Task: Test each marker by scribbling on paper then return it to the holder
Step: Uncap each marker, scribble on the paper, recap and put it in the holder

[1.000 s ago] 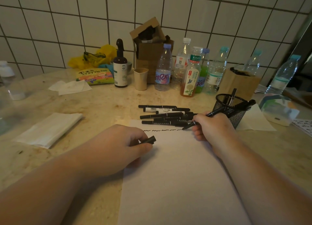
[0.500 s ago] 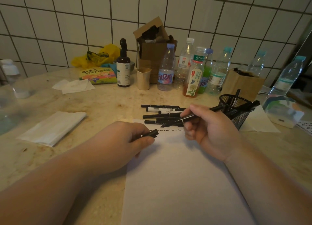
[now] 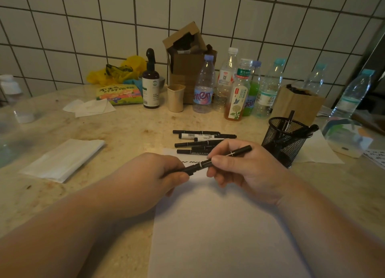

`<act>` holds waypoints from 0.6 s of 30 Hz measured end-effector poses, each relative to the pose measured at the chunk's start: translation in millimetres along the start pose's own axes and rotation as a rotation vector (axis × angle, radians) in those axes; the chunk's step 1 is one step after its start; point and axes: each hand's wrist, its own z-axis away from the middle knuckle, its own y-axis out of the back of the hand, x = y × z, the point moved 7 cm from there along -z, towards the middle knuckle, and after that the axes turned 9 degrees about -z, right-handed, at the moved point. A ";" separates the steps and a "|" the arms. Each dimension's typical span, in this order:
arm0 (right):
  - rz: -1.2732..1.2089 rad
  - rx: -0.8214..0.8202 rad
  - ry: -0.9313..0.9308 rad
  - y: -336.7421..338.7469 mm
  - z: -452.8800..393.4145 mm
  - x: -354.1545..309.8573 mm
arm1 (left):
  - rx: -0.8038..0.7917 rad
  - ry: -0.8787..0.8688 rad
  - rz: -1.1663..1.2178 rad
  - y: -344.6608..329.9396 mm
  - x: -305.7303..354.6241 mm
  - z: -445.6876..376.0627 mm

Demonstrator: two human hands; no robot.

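Black marker [image 3: 216, 160] held in both hands above the paper [image 3: 218, 225]: left hand [image 3: 154, 177] pinches its cap end, right hand [image 3: 245, 169] grips the barrel. Mesh holder [image 3: 285, 142] just right of the grip, loose markers [image 3: 202, 141] beyond it.

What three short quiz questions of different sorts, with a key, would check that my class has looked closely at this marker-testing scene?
1. True or false: both hands are on one marker.
2. Where is the mesh holder? A) right of the paper B) left of it
3. Fill in: the loose markers lie just beyond the paper's far ____.

Key: 1 true: left hand and right hand both grip it. 2 A. 3 edge.
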 end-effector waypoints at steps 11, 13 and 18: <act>-0.008 -0.048 0.083 -5.9 -0.7 -11.7 | -0.032 0.045 0.368 -0.5 1.9 1.9; 0.024 -0.022 0.115 -6.4 -1.1 -11.0 | 0.046 0.050 0.321 3.9 1.5 0.3; 0.122 0.220 0.263 8.1 2.0 -24.4 | 0.087 0.066 0.190 3.8 1.7 -2.4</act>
